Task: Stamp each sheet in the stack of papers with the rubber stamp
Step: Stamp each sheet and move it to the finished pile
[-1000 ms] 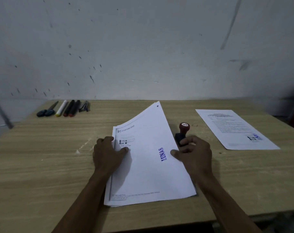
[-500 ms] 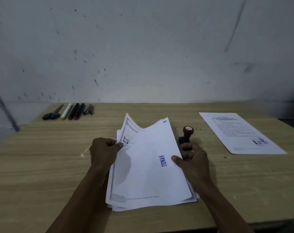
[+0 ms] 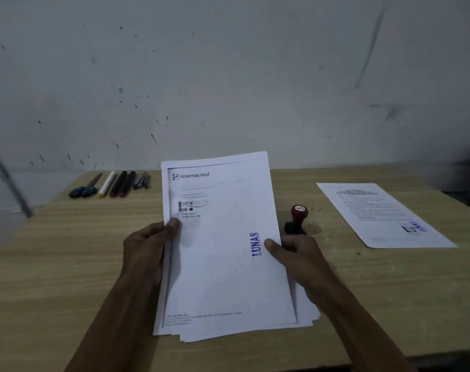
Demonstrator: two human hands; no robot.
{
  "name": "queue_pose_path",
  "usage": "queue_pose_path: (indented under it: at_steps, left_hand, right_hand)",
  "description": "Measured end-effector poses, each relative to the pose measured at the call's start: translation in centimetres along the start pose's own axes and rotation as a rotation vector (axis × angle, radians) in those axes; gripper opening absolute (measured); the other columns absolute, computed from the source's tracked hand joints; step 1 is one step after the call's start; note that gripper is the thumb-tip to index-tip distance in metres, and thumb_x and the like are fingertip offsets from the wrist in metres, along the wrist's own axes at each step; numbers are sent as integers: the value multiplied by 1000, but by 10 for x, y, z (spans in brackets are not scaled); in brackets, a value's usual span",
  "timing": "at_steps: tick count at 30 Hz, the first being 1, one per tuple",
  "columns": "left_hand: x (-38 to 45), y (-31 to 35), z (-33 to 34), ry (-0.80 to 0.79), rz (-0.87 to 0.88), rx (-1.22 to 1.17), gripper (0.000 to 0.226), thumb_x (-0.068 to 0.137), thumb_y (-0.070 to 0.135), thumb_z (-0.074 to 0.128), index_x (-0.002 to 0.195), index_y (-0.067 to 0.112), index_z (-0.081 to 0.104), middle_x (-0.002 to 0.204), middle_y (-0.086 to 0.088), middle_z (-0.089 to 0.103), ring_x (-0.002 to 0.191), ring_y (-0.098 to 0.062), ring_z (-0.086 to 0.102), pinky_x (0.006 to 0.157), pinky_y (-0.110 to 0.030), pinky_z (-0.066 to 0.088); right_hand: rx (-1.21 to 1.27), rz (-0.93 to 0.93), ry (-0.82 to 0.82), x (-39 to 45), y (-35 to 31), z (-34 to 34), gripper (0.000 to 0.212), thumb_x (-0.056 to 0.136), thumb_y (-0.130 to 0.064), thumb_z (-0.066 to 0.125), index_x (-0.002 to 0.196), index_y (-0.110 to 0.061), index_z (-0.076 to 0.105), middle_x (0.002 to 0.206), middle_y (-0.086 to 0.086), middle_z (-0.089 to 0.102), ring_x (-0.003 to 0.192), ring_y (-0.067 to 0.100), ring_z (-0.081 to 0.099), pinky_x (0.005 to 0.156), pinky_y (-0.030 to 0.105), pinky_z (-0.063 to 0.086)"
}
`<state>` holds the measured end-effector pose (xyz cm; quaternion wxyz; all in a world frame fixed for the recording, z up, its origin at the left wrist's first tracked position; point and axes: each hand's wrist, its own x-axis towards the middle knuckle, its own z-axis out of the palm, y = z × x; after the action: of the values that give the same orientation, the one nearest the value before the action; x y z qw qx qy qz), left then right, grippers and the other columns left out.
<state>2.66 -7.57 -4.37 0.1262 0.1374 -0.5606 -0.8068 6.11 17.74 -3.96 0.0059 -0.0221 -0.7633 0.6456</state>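
Note:
A stack of white papers (image 3: 223, 264) is lifted off the wooden table (image 3: 54, 264), tilted up towards me. Its top sheet carries a printed letterhead and a blue "LUNAS" stamp mark near the right edge. My left hand (image 3: 148, 251) grips the stack's left edge with the thumb on top. My right hand (image 3: 301, 259) grips the right edge beside the stamp mark. The rubber stamp (image 3: 297, 220), red knob on a black base, stands upright on the table just behind my right hand, untouched.
A single stamped sheet (image 3: 381, 213) lies flat at the right of the table. Blue-handled scissors (image 3: 84, 187), a white marker, dark pens (image 3: 122, 183) and a clip lie in a row at the back left. A stained wall rises behind the table.
The stack lay on the table with the top sheet curling up; both hands closed on its edges and raised the whole stack, squaring the sheets. The stamp stayed put.

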Motion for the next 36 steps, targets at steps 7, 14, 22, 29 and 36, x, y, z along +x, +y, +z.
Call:
queue_pose_path:
  at_steps: [7,14,22,29,36]
  left_hand:
    - [1,1,0,30,-64,-77,29,50,19,85,64,7,63,60,-9,69,53,-20,63,56,-27,57]
    - [0,6,11,11,3,-29,29,48,25,88,56,13,63,64,-7,71,59,-21,64,64,-29,56]
    - [2,34,32,-142,64,27,6,86,7,66,82,7,71,71,1,75,64,-11,69,56,-20,54]
    - [-1,50,76,-119,116,20,15,67,11,81,75,3,71,67,-4,73,63,-18,67,59,-22,55]
    - [-17,62,157,-241,197,207,12,72,13,81,71,6,71,64,-7,70,55,-20,62,57,-28,52]
  right_hand:
    - [159,-47,48,-5,-10,-3,9,85,-8,73,86,0,75,86,9,78,77,25,75,66,30,61]
    - [177,-51,183,-7,-13,-9,12,82,-8,76,79,3,74,79,10,77,70,25,75,62,30,61]
    - [136,-95,269,-4,-25,-33,17,92,-12,66,81,-4,77,78,6,77,67,19,74,58,23,58]
    - [85,-136,397,0,-41,-59,19,90,-20,70,77,-8,75,73,1,76,63,14,72,53,20,55]
    - [-61,-177,619,20,-47,-126,19,90,-18,70,75,-7,74,74,3,73,73,23,70,71,37,58]
